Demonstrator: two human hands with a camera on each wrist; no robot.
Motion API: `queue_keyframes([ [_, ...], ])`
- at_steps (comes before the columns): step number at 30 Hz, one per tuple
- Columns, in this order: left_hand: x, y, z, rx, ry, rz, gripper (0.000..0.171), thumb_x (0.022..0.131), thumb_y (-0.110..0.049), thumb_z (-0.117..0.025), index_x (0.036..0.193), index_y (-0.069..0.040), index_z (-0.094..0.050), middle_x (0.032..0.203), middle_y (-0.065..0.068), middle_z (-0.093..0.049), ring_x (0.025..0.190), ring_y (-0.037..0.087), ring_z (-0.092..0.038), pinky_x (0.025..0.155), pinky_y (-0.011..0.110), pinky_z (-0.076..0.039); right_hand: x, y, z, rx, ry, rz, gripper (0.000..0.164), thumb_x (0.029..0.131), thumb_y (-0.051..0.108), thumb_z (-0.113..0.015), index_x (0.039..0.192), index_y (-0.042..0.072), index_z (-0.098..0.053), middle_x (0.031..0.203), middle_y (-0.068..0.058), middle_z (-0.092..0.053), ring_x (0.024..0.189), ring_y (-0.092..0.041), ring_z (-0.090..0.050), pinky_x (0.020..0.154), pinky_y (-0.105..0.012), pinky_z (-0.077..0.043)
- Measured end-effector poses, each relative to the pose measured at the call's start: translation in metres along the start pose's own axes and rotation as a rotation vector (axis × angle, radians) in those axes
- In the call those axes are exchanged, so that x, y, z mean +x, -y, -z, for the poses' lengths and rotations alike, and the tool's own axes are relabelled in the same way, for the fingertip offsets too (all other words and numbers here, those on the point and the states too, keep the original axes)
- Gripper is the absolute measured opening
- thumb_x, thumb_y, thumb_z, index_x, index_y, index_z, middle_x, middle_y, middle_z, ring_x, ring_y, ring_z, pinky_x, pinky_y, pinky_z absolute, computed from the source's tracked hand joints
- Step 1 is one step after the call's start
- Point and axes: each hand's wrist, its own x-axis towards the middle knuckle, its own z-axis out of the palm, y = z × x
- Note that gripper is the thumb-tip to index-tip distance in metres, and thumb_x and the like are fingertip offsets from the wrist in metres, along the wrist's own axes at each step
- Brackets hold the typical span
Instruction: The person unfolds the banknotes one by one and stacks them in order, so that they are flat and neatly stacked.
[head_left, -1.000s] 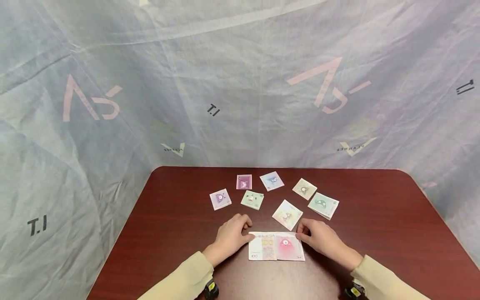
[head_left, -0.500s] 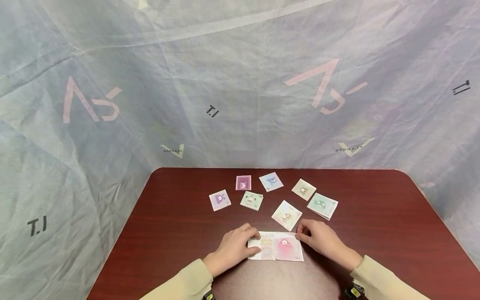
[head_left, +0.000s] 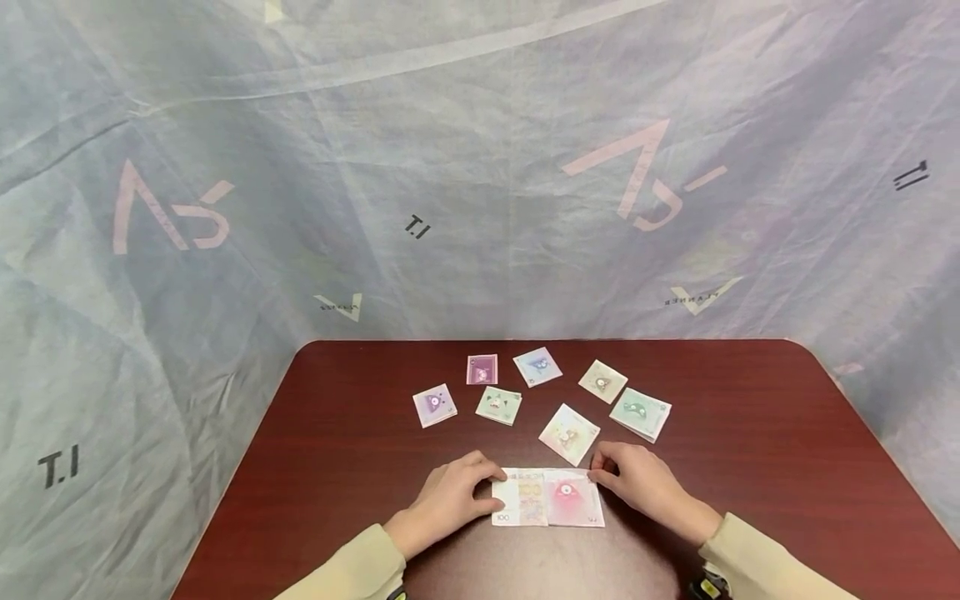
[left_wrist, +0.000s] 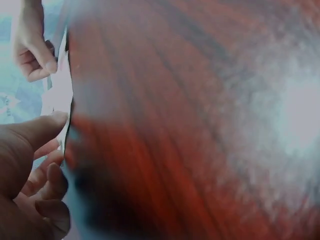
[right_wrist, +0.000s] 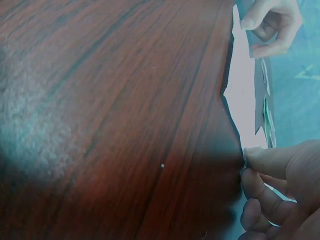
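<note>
A pink and white toy banknote (head_left: 573,504) marked 100 lies on the table in front of the person, a crease down its middle. My left hand (head_left: 448,497) rests at its left edge, thumb and index finger apart and touching the paper. At the upper right corner, the right hand (head_left: 647,483) pinches the banknote between thumb and bent index finger. The left wrist view shows the left thumb (left_wrist: 52,122) against the banknote's near side. From the right wrist, the banknote (right_wrist: 240,85) appears nearly edge-on, slightly raised along its crease.
Several folded toy banknotes lie beyond the hands: purple (head_left: 435,405), magenta (head_left: 482,369), blue (head_left: 537,367), light green (head_left: 498,405), beige (head_left: 602,382), teal (head_left: 640,413) and yellowish (head_left: 569,434). The dark red table (head_left: 322,467) ends at a hanging grey cloth (head_left: 480,283).
The left hand slid inward over the banknote's left part, then drew back slightly to its left edge. The right hand keeps its hold at the corner. The head view shifted slightly.
</note>
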Motion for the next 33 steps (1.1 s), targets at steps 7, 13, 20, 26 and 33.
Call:
queue_keyframes([
  [7,-0.006,0.005,0.003,-0.040,-0.005,0.006,0.028,0.083,-0.029,-0.087,0.107,-0.024,-0.073,0.091,-0.014,-0.060,0.076,-0.001,-0.055,0.065,0.023,-0.046,0.000,0.001,0.001,-0.001,-0.004,0.020,0.025,0.088,0.022,-0.082,0.078,0.028,-0.060,0.064,0.019,-0.051,0.058,0.002,-0.045,0.053,-0.027,-0.038],
  [13,-0.007,0.002,0.003,-0.050,0.029,0.019,0.028,0.086,-0.028,-0.085,0.110,-0.025,-0.071,0.092,-0.014,-0.057,0.075,-0.002,-0.051,0.064,0.024,-0.045,-0.001,-0.008,0.010,-0.035,-0.084,-0.018,0.015,0.091,0.028,-0.080,0.087,0.028,-0.065,0.068,0.021,-0.056,0.061,0.001,-0.052,0.056,-0.031,-0.042],
  [20,-0.006,0.002,0.005,-0.049,0.032,0.022,0.029,0.086,-0.030,-0.085,0.110,-0.025,-0.070,0.091,-0.014,-0.056,0.074,-0.002,-0.050,0.063,0.023,-0.043,0.010,-0.041,0.044,-0.099,-0.192,-0.046,0.014,0.093,0.024,-0.076,0.102,0.016,-0.068,0.072,0.012,-0.066,0.062,-0.010,-0.061,0.052,-0.040,-0.047],
  [26,-0.004,0.004,0.007,-0.042,0.042,0.032,0.029,0.086,-0.031,-0.085,0.111,-0.026,-0.070,0.092,-0.014,-0.056,0.074,-0.001,-0.050,0.062,0.023,-0.042,0.021,-0.073,0.063,-0.159,-0.200,-0.113,0.029,0.093,0.030,-0.076,0.107,0.006,-0.069,0.083,-0.002,-0.064,0.072,-0.019,-0.061,0.055,-0.041,-0.047],
  [33,-0.004,0.004,0.006,-0.047,0.048,0.038,0.030,0.086,-0.032,-0.085,0.110,-0.027,-0.069,0.091,-0.015,-0.055,0.074,-0.002,-0.049,0.062,0.024,-0.042,0.024,-0.090,0.059,-0.193,-0.109,-0.178,0.059,0.088,0.048,-0.080,0.116,0.000,-0.064,0.096,-0.018,-0.058,0.076,-0.030,-0.061,0.054,-0.046,-0.046],
])
